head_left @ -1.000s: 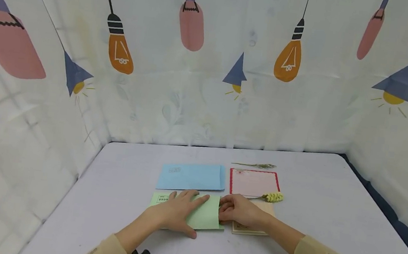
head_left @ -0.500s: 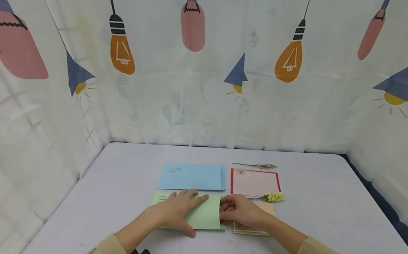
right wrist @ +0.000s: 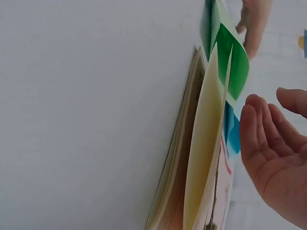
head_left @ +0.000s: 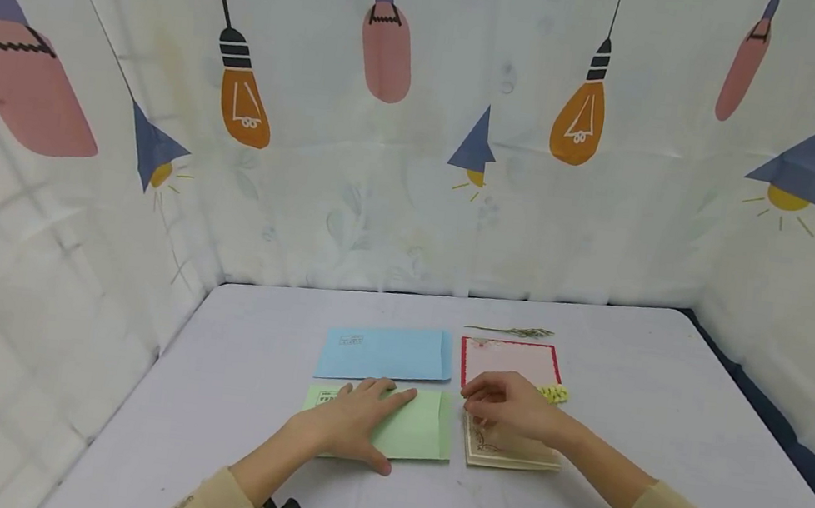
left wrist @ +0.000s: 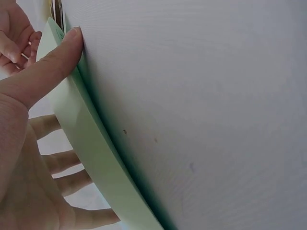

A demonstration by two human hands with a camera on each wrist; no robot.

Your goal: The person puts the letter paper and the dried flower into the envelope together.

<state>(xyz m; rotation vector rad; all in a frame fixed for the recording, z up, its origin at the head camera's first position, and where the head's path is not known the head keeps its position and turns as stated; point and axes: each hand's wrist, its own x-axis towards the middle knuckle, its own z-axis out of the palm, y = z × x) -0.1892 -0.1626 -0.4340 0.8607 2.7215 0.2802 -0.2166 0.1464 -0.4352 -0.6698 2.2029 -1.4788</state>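
Note:
My left hand (head_left: 356, 426) lies spread on a light green envelope (head_left: 421, 427), with straight fingers. In the left wrist view its thumb (left wrist: 60, 62) rests along the envelope's near edge. My right hand (head_left: 517, 407) is above a stack of cream cards (head_left: 515, 462) with a printed top, apart from the envelope. Its fingers are loosely bent, and I see nothing between them. In the right wrist view the cream card's leaves (right wrist: 204, 139) stand partly apart, and the envelope's mouth (right wrist: 235, 67) gapes towards them. The right hand covers part of a yellow flower (head_left: 555, 393).
A blue envelope (head_left: 382, 355) lies behind the green one. To its right is a pink card with a red border (head_left: 509, 359), and a thin green sprig (head_left: 523, 332) lies behind that. The white tabletop (head_left: 210, 399) ends at a patterned curtain (head_left: 410, 229).
My right hand has left the green envelope's right end, moving right and up over the cream cards. The envelope's right flap now shows fully. The left hand stays in place.

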